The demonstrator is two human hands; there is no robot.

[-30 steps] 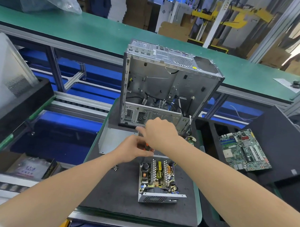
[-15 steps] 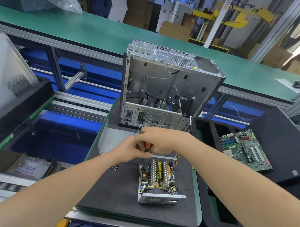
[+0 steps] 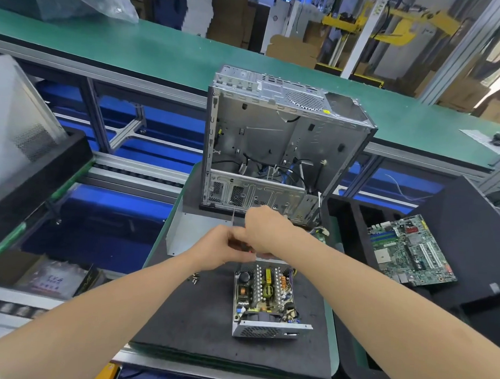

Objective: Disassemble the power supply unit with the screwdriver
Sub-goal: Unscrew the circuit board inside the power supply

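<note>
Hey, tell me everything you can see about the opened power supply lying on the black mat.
The power supply is an open grey metal box with its cover off. It lies flat on the black mat, in front of the computer case. Inside is a circuit board with silver finned heat sinks, a yellow transformer, copper coils and a black capacitor. Its near wall is perforated. The left hand and right hand meet over its far edge; whether they touch it is hidden.
</note>
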